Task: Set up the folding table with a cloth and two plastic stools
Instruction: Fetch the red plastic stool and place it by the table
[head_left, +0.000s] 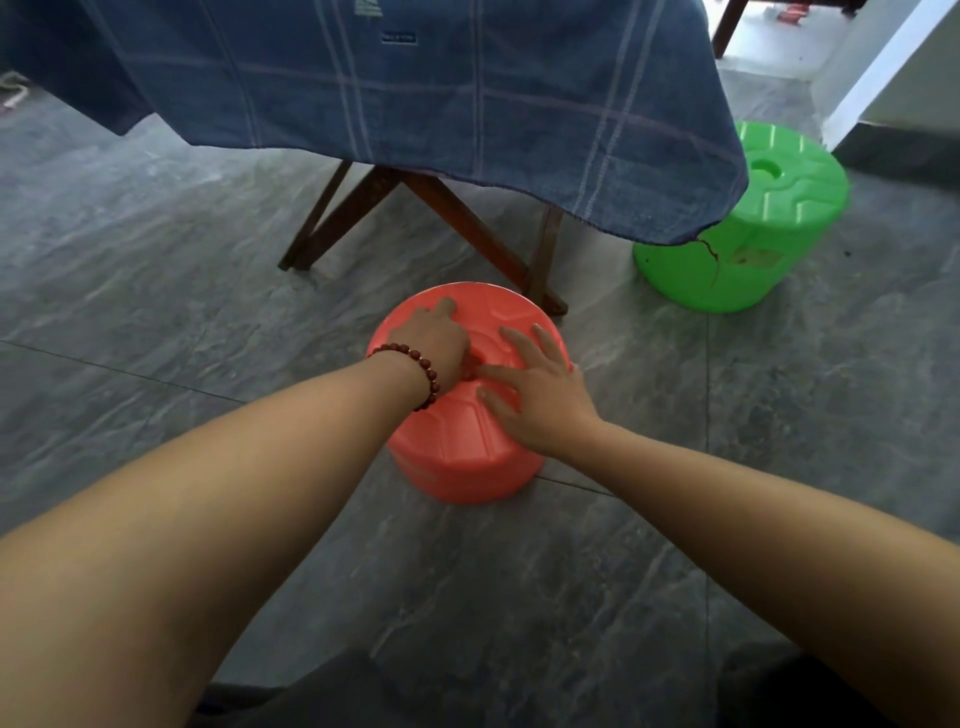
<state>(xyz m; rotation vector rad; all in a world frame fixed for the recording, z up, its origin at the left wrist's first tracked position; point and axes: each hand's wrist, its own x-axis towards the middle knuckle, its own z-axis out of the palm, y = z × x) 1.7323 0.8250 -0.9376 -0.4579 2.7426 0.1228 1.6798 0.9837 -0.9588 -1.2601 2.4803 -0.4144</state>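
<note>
A round red plastic stool (457, 447) stands on the floor in front of the folding table's crossed wooden legs (441, 208). A blue checked cloth (415, 88) covers the table and hangs over its edge. My left hand (434, 338), with a bead bracelet on the wrist, has its fingers hooked into the hole in the middle of the red stool's seat. My right hand (535, 389) rests flat on the seat with fingers spread. A green plastic stool (748, 244), cracked at its side, stands at the table's right corner, partly under the hanging cloth.
Grey stone floor tiles (156, 312) surround the table. A white wall corner (893, 78) rises at the right behind the green stool. Another dark wooden leg (727, 26) shows at the top right.
</note>
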